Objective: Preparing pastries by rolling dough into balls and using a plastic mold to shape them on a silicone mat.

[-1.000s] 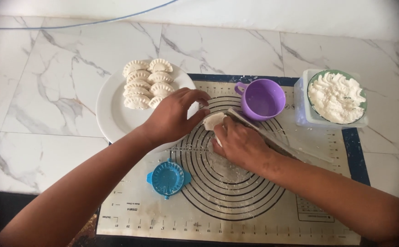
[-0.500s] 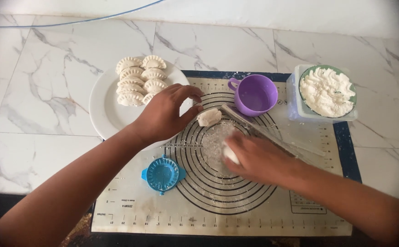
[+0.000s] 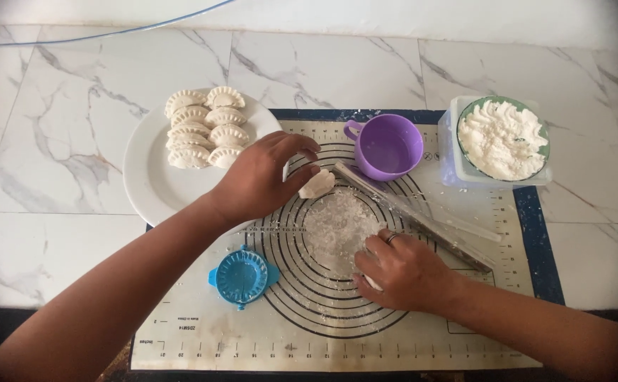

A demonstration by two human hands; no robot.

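left hand (image 3: 263, 177) centre frame, fingers pinching dough piece (image 3: 317, 184) | right hand (image 3: 402, 271) lower right of centre, curled around dough lump (image 3: 371, 281) on baking mat (image 3: 181, 339) | dumpling press (image 3: 241, 276) lower left

Marble countertop (image 3: 54, 177): polished stone, white with grey veins, slight sheen. Baking mat (image 3: 465, 332): matt, smooth, looks silicone, dusted with dry flour patch (image 3: 337, 226), powdery. My left hand (image 3: 259, 180) touches dough piece (image 3: 317, 185): soft, matt, floured. Dough under my right hand (image 3: 404, 272): mostly hidden. Plate (image 3: 146, 177): glossy white ceramic. Dumplings (image 3: 203, 127): matt dough, crimped edges. Purple cup (image 3: 387, 147) and blue dumpling press (image 3: 242, 277): smooth plastic. Rolling pin (image 3: 422, 219): clear, glassy. Filling (image 3: 500, 138): white, lumpy.
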